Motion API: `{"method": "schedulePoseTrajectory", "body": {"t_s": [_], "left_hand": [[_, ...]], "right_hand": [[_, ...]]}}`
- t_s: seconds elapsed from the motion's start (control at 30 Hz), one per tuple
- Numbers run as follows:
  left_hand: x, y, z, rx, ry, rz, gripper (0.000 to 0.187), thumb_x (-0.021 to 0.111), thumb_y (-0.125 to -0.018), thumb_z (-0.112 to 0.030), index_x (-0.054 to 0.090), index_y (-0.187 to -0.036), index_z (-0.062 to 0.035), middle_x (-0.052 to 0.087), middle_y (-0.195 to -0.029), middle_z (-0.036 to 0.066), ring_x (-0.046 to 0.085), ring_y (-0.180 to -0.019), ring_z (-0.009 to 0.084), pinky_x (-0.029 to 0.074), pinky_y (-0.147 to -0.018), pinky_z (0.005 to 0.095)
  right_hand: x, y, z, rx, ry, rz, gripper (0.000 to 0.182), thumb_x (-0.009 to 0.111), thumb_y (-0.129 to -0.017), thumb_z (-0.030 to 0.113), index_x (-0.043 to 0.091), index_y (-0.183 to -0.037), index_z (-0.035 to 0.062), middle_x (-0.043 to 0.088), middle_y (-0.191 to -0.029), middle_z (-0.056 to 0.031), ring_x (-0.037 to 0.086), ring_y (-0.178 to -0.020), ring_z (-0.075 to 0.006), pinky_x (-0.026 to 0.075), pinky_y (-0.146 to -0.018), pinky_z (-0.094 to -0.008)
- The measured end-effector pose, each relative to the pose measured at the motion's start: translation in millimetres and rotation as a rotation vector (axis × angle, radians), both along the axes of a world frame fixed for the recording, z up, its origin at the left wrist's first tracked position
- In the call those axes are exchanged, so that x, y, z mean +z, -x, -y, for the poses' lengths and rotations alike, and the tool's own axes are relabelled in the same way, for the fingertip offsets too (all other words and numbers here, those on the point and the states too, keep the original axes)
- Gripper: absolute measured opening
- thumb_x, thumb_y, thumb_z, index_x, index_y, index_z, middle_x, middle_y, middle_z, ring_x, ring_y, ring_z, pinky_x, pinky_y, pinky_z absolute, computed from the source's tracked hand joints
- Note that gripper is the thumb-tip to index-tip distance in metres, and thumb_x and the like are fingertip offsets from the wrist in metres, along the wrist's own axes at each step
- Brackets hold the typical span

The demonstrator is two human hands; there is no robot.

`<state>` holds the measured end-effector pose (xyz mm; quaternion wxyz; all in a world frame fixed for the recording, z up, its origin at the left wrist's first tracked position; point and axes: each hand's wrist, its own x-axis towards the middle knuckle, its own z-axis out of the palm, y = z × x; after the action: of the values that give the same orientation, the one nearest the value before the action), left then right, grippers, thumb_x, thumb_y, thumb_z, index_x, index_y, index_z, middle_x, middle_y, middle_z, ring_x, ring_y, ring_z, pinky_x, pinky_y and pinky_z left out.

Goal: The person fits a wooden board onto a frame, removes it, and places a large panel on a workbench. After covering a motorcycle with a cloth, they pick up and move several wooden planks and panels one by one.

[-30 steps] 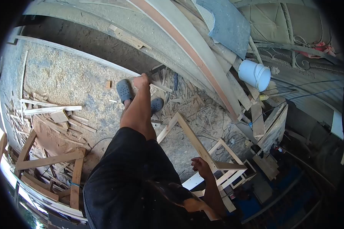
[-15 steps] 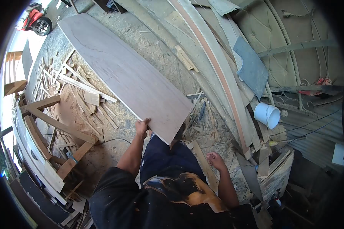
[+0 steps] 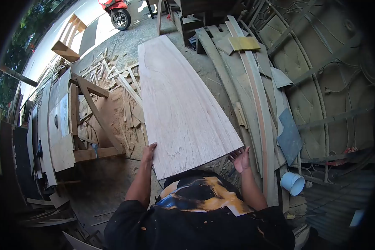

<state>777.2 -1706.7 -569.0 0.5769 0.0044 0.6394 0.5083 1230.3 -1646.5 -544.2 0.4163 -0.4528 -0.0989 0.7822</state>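
Observation:
A long, pale wooden board (image 3: 181, 104) stretches away from my body, its wide near end at my waist. My left hand (image 3: 148, 152) grips the board's left edge near the close corner, fingers hidden partly beneath it. At the near right corner is my right hand (image 3: 240, 159), palm up with its fingers spread, next to the board's edge. Whether those fingertips touch the underside cannot be made out.
A wooden frame (image 3: 96, 155) and a workbench stand at left, with wood scraps (image 3: 131, 114) on the floor beyond. Long planks (image 3: 258, 100) lean at right beside a white bucket (image 3: 292, 183) and metal grilles. A red motorcycle (image 3: 120, 14) is at the top.
The board has turned more upright in view and now shows its broad face. My right hand has risen from beside my body to the board's near right corner and opened. The view has shifted.

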Motion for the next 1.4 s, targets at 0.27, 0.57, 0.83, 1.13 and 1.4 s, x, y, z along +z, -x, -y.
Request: {"method": "schedulePoseTrajectory", "body": {"t_s": [0.27,0.57,0.83,1.13,1.4], "left_hand": [[-2.6,0.3,2.8,-0.066,0.145,-0.177,0.03,0.053,-0.079,-0.022,0.058,-0.097,0.0019,0.061,-0.082,0.012,0.058,-0.067,0.0217,0.047,-0.064,0.0341],[-12.5,0.7,-5.1,-0.063,0.244,-0.468,0.04,0.041,-0.081,-0.031,0.057,-0.088,0.0061,0.06,-0.081,0.019,0.056,-0.075,0.0242,0.043,-0.073,0.0346],[-26.3,2.8,7.6,-0.335,0.304,-0.966,0.046,0.028,-0.091,-0.032,0.055,-0.099,0.0041,0.057,-0.106,0.03,0.053,-0.104,0.0424,0.04,-0.086,0.0469],[-59.7,-9.8,27.2,0.029,0.098,-0.242,0.043,0.034,-0.091,-0.035,0.057,-0.097,0.0007,0.062,-0.084,0.013,0.059,-0.084,0.0199,0.045,-0.079,0.0359],[-27.2,-17.0,11.5,0.138,-0.141,-0.016,0.041,0.039,-0.091,-0.034,0.052,-0.107,0.0016,0.06,-0.084,0.013,0.058,-0.082,0.02,0.046,-0.077,0.034]], "right_hand": [[49.1,54.7,-16.1,0.022,-0.229,0.051,0.068,0.067,-0.078,0.029,0.037,-0.134,0.0045,0.048,-0.127,-0.0129,0.052,-0.111,-0.0252,0.048,-0.088,-0.0418],[155.5,50.0,-80.8,0.532,-0.638,0.287,0.036,0.066,-0.083,0.021,0.058,-0.1,-0.0101,0.065,-0.084,-0.0157,0.065,-0.069,-0.0202,0.056,-0.063,-0.0311],[182.9,100.0,-91.7,0.706,-0.918,0.31,0.028,0.072,-0.079,0.027,0.069,-0.08,-0.0013,0.067,-0.067,-0.0095,0.065,-0.061,-0.0147,0.049,-0.054,-0.0278],[263.1,187.7,-78.5,0.446,-1.662,0.485,0.051,0.078,-0.071,0.028,0.06,-0.106,-0.0041,0.063,-0.078,-0.0127,0.065,-0.066,-0.022,0.052,-0.058,-0.0313],[294.1,295.7,-38.3,0.552,-1.794,0.53,0.095,0.073,-0.073,0.038,0.021,-0.136,-0.0106,0.033,-0.124,-0.0262,0.039,-0.117,-0.039,0.041,-0.093,-0.0432]]}}
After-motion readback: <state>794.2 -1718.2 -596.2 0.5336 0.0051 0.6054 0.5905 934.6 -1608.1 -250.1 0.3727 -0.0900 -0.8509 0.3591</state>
